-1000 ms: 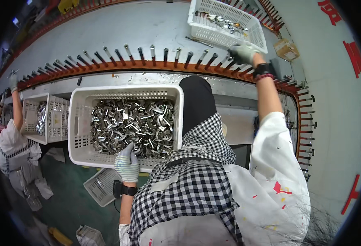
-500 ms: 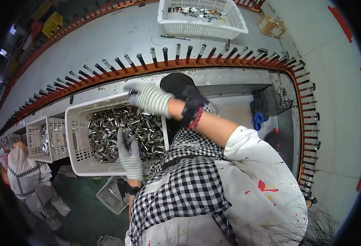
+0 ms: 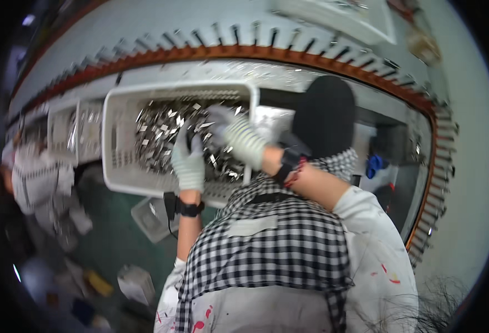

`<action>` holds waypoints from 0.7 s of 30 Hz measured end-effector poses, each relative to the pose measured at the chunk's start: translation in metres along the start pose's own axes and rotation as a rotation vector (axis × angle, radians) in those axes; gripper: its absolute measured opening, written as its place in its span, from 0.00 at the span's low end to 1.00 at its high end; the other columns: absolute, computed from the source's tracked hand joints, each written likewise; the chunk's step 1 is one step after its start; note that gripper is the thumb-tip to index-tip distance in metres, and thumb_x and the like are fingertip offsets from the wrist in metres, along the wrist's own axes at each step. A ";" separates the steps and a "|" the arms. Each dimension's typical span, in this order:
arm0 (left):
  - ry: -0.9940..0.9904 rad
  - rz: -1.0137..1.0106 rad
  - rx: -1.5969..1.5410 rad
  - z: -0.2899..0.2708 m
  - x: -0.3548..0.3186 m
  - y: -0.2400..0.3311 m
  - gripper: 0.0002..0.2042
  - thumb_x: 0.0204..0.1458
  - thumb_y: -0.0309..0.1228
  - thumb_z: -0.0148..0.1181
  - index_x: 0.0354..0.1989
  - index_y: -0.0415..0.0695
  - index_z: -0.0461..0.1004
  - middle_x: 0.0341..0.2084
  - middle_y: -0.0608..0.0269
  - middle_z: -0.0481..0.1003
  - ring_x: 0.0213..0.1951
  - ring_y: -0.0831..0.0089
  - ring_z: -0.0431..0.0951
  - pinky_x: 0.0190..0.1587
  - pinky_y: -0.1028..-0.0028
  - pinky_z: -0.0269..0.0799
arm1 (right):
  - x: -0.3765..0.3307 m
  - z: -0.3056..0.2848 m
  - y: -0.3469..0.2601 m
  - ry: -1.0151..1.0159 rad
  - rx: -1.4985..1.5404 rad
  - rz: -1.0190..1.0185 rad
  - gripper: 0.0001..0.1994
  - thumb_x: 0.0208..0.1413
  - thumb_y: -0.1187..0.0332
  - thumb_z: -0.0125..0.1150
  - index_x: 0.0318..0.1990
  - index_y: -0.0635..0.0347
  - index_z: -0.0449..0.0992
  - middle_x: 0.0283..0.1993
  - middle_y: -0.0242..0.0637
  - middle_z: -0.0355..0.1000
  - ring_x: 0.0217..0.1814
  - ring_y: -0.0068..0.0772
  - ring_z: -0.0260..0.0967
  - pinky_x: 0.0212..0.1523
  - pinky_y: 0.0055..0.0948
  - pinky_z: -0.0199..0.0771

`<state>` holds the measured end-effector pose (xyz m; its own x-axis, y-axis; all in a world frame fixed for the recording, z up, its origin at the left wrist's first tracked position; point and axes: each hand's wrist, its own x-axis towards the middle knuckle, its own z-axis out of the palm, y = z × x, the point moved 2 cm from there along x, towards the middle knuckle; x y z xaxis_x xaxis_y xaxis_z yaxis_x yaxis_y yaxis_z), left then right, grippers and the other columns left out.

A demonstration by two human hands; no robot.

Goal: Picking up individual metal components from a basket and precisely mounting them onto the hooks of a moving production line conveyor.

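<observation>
Note the grey bench (image 3: 194,15) across the upper frame, bordered by an orange rail (image 3: 255,53) fitted with a row of rods (image 3: 255,34). Observe green floor (image 3: 115,219) at lower left and pale wall (image 3: 472,83) at right. Locate the metal parts (image 3: 162,129) in the white basket (image 3: 189,85), left of the frame's centre: small, shiny, silver to dark grey, heaped in a jumble, partly blurred. Find the gloved left hand (image 3: 189,165) over the heap, thumb and forefinger spread apart. Find the gloved right hand (image 3: 243,137) just beside, blurred; cannot tell whether pinching a part.
</observation>
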<state>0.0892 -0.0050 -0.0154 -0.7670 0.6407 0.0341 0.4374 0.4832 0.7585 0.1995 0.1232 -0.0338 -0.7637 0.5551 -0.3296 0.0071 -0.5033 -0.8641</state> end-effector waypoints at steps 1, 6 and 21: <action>-0.016 0.043 0.026 -0.007 0.006 0.011 0.20 0.65 0.27 0.61 0.66 0.42 0.77 0.57 0.45 0.81 0.56 0.51 0.82 0.60 0.60 0.76 | 0.006 -0.016 0.008 -0.064 0.036 -0.152 0.25 0.67 0.74 0.55 0.71 0.59 0.68 0.65 0.48 0.73 0.66 0.42 0.72 0.63 0.37 0.79; -0.045 0.058 -0.036 -0.038 -0.005 0.022 0.17 0.60 0.29 0.69 0.58 0.41 0.83 0.45 0.53 0.85 0.45 0.63 0.85 0.51 0.66 0.78 | 0.008 -0.005 -0.026 0.058 0.236 0.159 0.22 0.72 0.72 0.56 0.71 0.69 0.69 0.67 0.48 0.74 0.52 0.30 0.76 0.50 0.25 0.80; -0.068 0.247 -0.013 -0.038 0.003 0.044 0.15 0.56 0.29 0.75 0.52 0.43 0.86 0.37 0.55 0.84 0.38 0.63 0.85 0.43 0.68 0.79 | 0.016 0.007 -0.039 0.102 0.547 0.247 0.20 0.70 0.59 0.64 0.59 0.69 0.79 0.49 0.43 0.82 0.39 0.28 0.77 0.43 0.26 0.80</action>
<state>0.0883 -0.0044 0.0431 -0.6042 0.7771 0.1764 0.6014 0.2995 0.7407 0.1822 0.1468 -0.0027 -0.7161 0.4250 -0.5537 -0.1769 -0.8779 -0.4451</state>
